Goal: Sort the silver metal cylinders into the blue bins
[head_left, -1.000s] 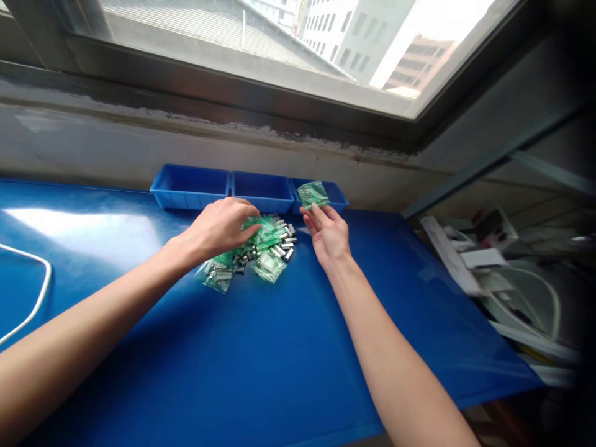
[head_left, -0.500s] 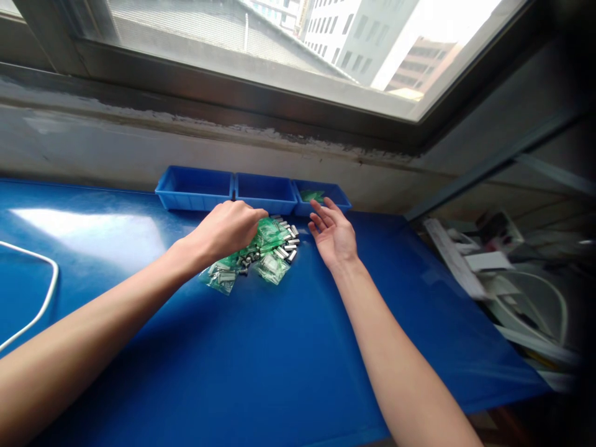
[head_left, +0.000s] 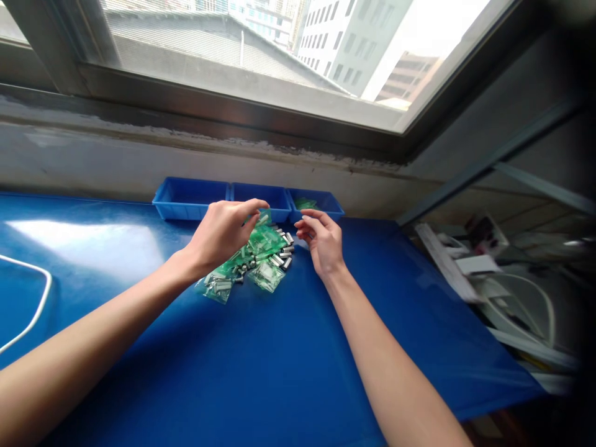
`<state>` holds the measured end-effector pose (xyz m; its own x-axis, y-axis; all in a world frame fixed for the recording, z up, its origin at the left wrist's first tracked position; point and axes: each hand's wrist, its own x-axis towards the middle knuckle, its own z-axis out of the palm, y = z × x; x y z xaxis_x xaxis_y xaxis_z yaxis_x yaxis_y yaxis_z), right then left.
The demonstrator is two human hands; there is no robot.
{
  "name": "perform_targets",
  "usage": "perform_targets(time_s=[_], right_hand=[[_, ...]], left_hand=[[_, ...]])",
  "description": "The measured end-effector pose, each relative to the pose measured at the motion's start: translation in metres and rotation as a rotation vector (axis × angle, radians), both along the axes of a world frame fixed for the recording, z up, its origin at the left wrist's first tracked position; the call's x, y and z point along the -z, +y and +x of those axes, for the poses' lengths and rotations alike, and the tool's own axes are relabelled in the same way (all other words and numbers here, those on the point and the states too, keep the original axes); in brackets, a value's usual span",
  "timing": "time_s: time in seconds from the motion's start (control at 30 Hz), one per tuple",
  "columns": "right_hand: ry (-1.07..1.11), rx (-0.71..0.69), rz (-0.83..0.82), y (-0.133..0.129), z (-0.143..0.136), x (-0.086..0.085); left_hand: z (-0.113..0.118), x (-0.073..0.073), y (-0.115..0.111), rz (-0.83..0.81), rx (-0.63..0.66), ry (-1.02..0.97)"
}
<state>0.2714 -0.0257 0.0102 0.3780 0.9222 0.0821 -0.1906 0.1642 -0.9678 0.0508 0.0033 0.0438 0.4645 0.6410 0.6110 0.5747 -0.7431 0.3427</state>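
My left hand (head_left: 223, 236) is over the left of a pile of small clear-green plastic bags (head_left: 267, 239). Its thumb and forefinger are closed on what looks like one small green plastic bag (head_left: 264, 216), partly hidden by the fingers. Small silvery metal cylinders (head_left: 287, 250) lie loose along the pile's right side, and some bags in the heap have similar pieces inside. Just right of the pile, my right hand (head_left: 323, 242) is raised with loosely bent fingers apart, and nothing shows in it.
Three joined blue bins (head_left: 190, 211) stand along the wall behind the pile; the right one contains green bags (head_left: 305, 203). A white cable (head_left: 44, 298) curves over the blue table (head_left: 233, 372) at left. Shelving with assorted items (head_left: 484, 261) stands beyond the table's right edge.
My left hand has lifted slightly from the pile and a green bag now shows at its fingertips. My right hand has turned inward, its fingers bending toward the left hand. The view has tilted slightly.
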Motion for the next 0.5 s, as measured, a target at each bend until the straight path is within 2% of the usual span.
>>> perform_targets(time_s=[0.13,0.23,0.33,0.5], right_hand=[[-0.225,-0.092,0.091,-0.006,-0.012,-0.003],[-0.3,-0.15,0.125,-0.01,-0.02,-0.003],[-0.259,-0.214,0.117,-0.011,-0.023,-0.004],[-0.13,-0.32,0.107,-0.012,-0.019,-0.008]], left_hand=[[0.003,-0.005,-0.003,-0.089,0.042,-0.278],[0.006,-0.009,-0.006,-0.219,0.081,-0.469],[0.008,-0.012,-0.006,-0.394,0.155,-0.605],[0.009,-0.01,-0.004,-0.572,0.188,-0.649]])
